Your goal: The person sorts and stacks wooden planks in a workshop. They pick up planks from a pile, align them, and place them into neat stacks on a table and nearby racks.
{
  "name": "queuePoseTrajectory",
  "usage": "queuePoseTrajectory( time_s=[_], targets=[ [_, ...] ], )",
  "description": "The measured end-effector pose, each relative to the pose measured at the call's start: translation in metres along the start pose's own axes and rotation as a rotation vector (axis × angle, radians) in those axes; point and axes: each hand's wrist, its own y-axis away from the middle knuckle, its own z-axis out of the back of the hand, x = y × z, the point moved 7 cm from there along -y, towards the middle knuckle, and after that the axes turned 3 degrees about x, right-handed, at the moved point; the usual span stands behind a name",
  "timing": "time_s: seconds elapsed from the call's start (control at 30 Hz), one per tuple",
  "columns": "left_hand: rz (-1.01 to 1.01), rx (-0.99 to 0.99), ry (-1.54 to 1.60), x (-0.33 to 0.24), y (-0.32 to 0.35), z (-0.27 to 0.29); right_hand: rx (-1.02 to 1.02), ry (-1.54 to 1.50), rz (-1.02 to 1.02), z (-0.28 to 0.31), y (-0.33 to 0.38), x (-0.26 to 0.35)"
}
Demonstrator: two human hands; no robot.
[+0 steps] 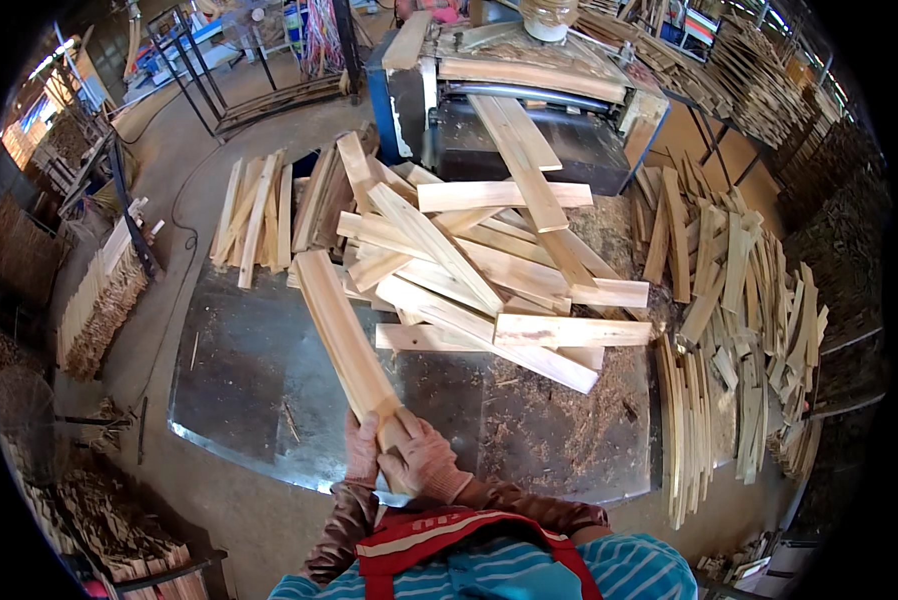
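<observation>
In the head view, both gloved hands are closing around the near end of a board [344,335] at the lower centre of the frame. The left hand [361,447] is gripping its left edge, thumb lying on top; the right hand [429,462] is wrapping the end from the right, fingers curling over it. Whether a second piece is lying in the grip, I cannot tell.

The board is sitting left of centre, above the left part of the table [239,360]. Its long axis is running steeply from the hands toward the upper left, the far end pointing away from the person and slightly left. That end is showing just beside the left edge of the pile [439,245]; contact cannot be told.

The pile is filling the middle of the frame, its pieces crossing at many angles. Above it, a long strip [519,165] is slanting down and right from the machine [529,70] at the top centre. Sawdust [589,430] is covering the table's lower right. A stack [259,215] is standing upper left of the pile, and a heap [739,250] is spreading at the right.
</observation>
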Motion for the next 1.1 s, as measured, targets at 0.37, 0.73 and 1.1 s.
queuePoseTrajectory(
  time_s=[0.37, 0.73, 1.1],
  targets=[
    [0.245, -0.421, -0.974, 0.008, 0.02, 0.125, -0.187, 0.765, -0.315, 0.134, -0.155, -0.152],
    [0.177, -0.598, -1.191, 0.038, 0.017, 0.152, -0.019, -0.363, -0.641, 0.044, -0.094, -0.159],
    [-0.514, -0.179, -1.11, -0.03, -0.044, 0.051, -0.389, -0.54, -0.507, 0.059, 0.008, -0.114]
  ],
)
